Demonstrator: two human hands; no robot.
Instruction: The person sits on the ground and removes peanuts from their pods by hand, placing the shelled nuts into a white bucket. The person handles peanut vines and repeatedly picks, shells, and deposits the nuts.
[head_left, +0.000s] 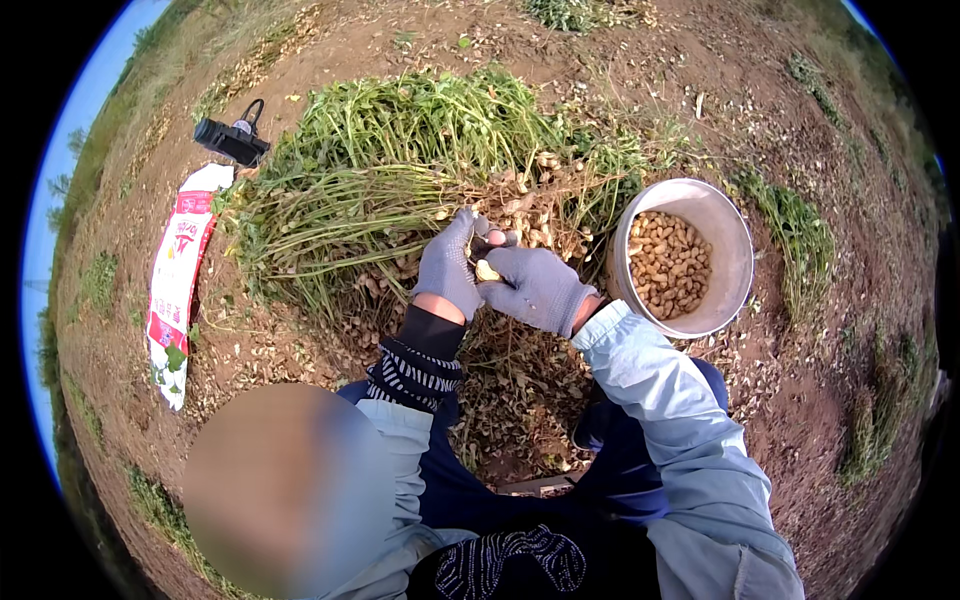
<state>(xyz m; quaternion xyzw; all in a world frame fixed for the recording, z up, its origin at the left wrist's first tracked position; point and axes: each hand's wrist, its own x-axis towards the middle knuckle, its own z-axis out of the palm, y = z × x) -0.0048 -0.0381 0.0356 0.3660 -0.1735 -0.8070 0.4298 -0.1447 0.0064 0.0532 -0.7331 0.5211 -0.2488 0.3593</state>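
Both hands wear grey knit gloves and meet over a heap of uprooted peanut plants (360, 195). Between the fingers of my right hand (534, 287) is a pale peanut pod (487, 271). My left hand (448, 259) is curled close against it, fingers at a thin stem; whether it grips that stem is hard to tell. Just beyond the hands lie tangled roots with pods (532, 217) still attached. To the right stands a whitish plastic bucket (739, 247), tilted in view, with many loose peanuts (667, 266) inside.
A white and red printed sack (176, 277) lies at the left on brown soil. Behind it is a black device with a strap loop (231, 141). Dry leaf litter (517, 405) covers the ground between my legs. More plant bunches (791, 232) lie right of the bucket.
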